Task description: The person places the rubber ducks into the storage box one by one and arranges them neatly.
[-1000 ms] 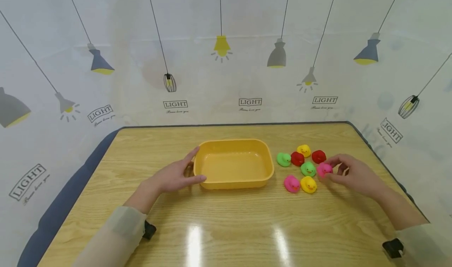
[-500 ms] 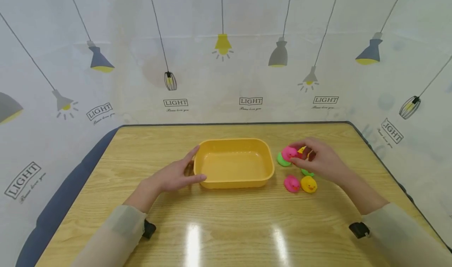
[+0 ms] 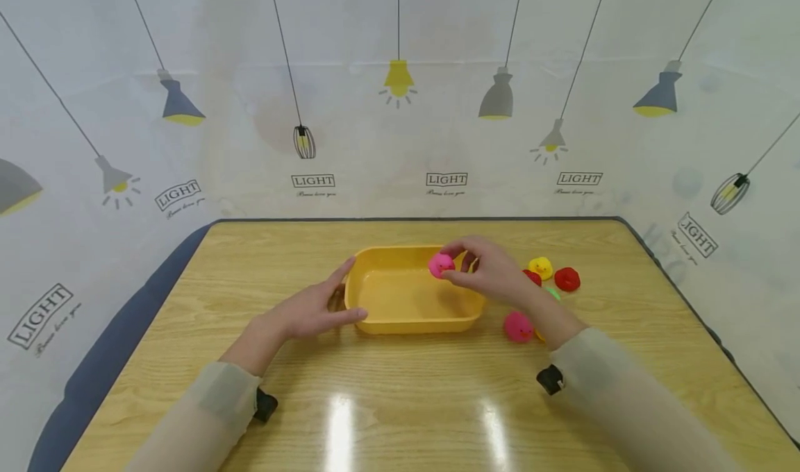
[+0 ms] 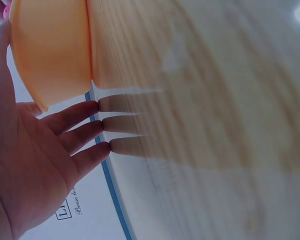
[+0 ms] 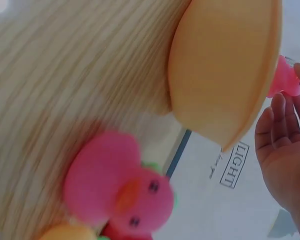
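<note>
In the head view my right hand (image 3: 490, 267) pinches a pink rubber duck (image 3: 441, 265) over the right part of the yellow plastic tub (image 3: 412, 327). The right wrist view shows that duck (image 5: 286, 76) at the fingertips, just past the tub's rim. At the tub's left end rests my left hand (image 3: 310, 310), thumb and index finger spread along the rim. In the left wrist view, the other fingers (image 4: 82, 136) of this hand reach straight down to the tabletop beside the tub.
Right of the tub lie more rubber ducks: a pink duck (image 3: 518, 326), a yellow duck (image 3: 540, 268), a red duck (image 3: 567, 279) and others partly hidden by my right forearm. They stand on a wooden table (image 3: 400, 402). Behind it hangs a lamp-patterned backdrop (image 3: 350, 97).
My right hand has picked up the pink duck from the right of the group and carried it left, over the tub. The left hand stays at the tub's left end.
</note>
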`<state>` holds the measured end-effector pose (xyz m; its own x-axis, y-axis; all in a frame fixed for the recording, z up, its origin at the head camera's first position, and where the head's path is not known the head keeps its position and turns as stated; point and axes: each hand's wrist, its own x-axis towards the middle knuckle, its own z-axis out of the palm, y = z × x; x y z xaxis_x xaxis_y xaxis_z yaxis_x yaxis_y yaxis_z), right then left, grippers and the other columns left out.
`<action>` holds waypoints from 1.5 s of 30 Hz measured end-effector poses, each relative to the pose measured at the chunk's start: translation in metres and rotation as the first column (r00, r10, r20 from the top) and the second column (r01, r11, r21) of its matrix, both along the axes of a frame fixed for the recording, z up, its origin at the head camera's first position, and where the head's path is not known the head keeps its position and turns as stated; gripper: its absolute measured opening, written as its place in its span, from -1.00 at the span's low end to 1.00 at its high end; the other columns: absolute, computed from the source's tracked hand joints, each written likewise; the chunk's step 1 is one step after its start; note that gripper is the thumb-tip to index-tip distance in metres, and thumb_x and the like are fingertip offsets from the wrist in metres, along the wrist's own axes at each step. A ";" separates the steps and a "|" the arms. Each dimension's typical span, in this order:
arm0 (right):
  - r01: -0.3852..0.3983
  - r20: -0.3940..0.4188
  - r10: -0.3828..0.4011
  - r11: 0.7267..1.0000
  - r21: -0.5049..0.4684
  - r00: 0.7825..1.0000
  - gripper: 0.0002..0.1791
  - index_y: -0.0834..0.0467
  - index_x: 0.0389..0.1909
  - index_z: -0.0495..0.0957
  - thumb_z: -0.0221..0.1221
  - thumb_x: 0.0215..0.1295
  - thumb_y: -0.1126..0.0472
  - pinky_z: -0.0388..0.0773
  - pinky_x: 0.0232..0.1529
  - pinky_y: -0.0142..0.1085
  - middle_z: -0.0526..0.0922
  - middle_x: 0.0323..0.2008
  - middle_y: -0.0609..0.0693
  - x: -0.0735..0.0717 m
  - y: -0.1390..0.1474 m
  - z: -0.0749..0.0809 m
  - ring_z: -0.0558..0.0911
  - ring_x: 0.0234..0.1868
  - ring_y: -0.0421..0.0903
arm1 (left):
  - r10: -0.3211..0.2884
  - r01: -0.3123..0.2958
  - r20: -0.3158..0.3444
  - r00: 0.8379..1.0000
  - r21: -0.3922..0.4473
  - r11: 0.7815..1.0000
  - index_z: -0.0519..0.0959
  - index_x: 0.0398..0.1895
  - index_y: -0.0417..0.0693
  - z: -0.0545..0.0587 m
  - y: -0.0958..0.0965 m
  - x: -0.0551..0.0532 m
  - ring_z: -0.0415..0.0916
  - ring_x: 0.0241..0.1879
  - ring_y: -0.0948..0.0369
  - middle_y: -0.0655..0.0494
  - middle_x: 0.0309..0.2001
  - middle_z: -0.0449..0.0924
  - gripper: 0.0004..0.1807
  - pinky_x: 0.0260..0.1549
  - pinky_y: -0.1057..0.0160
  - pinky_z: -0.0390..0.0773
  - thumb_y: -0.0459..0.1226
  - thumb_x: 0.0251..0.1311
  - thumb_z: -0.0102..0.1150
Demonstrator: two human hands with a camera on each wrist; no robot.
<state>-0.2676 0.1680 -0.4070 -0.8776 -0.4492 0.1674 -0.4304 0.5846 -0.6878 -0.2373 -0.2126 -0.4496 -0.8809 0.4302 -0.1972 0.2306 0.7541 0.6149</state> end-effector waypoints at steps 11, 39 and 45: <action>-0.068 0.089 0.069 0.997 -0.022 0.994 -0.57 0.11 0.22 0.72 0.50 0.40 0.10 0.68 -0.08 -0.24 0.77 0.08 0.04 -0.021 -0.057 -0.010 0.67 -0.14 -0.06 | 0.012 -0.012 -0.011 1.000 -0.023 1.000 -0.34 0.82 0.56 -0.001 0.002 0.001 0.39 0.58 -0.23 -0.20 0.67 0.31 0.24 0.61 -0.32 0.31 0.53 0.30 0.18; -0.079 0.224 0.063 0.995 0.063 0.973 -0.62 0.18 0.21 0.69 0.47 0.43 0.24 0.65 0.34 -0.08 0.74 0.12 0.05 -0.034 -0.126 -0.044 0.65 0.10 -0.02 | 0.019 -0.019 0.009 1.000 -0.014 1.000 -0.33 0.83 0.52 0.004 0.002 0.003 0.34 0.61 -0.25 -0.18 0.71 0.24 0.25 0.61 -0.36 0.28 0.53 0.30 0.17; -0.058 0.197 0.034 0.991 0.119 0.980 -0.66 0.09 0.20 0.68 0.44 0.48 0.17 0.63 0.29 -0.09 0.69 0.03 -0.01 -0.033 -0.125 -0.049 0.61 0.07 -0.03 | 0.015 -0.015 0.004 1.000 -0.012 1.000 -0.33 0.83 0.49 0.002 0.002 0.002 0.33 0.62 -0.28 -0.23 0.72 0.20 0.25 0.61 -0.36 0.27 0.54 0.31 0.16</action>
<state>-0.3008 0.0427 -0.4561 -0.8657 -0.4965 -0.0632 -0.3246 0.6531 -0.6841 -0.2354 -0.2105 -0.4481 -0.8863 0.4149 -0.2055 0.2172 0.7646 0.6068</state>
